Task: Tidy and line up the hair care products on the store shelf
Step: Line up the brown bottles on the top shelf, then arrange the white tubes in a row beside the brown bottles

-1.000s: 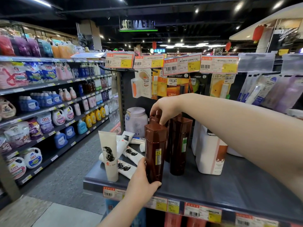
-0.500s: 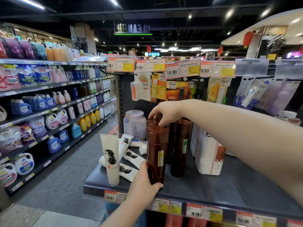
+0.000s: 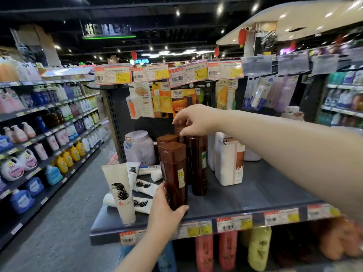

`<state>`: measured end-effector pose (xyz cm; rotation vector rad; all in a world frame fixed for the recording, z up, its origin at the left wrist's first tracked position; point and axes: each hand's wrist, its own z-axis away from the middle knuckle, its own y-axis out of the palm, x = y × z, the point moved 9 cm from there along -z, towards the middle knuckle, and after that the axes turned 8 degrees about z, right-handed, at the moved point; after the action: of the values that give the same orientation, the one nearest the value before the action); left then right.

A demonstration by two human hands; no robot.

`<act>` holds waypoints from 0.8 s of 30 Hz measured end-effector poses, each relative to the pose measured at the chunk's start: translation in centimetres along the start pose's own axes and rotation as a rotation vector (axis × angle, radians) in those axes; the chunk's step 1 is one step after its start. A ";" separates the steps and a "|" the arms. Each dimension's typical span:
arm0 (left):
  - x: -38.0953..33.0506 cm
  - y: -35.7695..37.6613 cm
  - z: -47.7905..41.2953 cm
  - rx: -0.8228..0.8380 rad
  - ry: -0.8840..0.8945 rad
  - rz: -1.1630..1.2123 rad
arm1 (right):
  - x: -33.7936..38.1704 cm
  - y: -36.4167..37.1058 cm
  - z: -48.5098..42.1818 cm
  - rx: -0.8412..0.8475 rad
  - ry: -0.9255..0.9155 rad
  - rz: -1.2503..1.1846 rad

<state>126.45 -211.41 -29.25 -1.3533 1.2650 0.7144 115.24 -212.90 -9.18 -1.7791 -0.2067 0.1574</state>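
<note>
Left grip: I see the left hand (image 3: 165, 211) wrapped round the base of the front brown bottle (image 3: 174, 173), which stands upright near the shelf (image 3: 245, 195) edge.
Right grip: the right hand (image 3: 196, 120) pinches the cap of the back bottle (image 3: 179, 132) (straight behind the front one).

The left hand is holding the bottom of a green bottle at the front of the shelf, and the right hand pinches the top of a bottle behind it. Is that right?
Nearly. The front bottle is brown, not green, as the head view shows. The left hand does hold its bottom, and the right hand pinches the top of the back bottle.
</note>
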 end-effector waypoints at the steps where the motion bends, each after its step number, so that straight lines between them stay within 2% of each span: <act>1: -0.3 -0.3 0.2 -0.011 0.019 -0.005 | 0.2 -0.3 0.8 -0.025 0.008 -0.002; 11: -2.1 -2.6 5.7 -0.107 0.191 -0.089 | 4.9 -0.6 8.8 -0.199 0.016 -0.135; 15: -2.1 -2.9 8.2 -0.111 0.188 -0.112 | 7.2 2.2 12.7 -0.115 -0.012 -0.196; 24: 0.8 -5.9 14.9 -0.051 0.011 -0.239 | 9.1 11.6 17.9 0.020 0.058 -0.398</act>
<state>135.71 -198.57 -31.52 -1.5217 1.0765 0.5755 120.79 -196.27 -24.30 -1.6848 -0.5093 -0.1766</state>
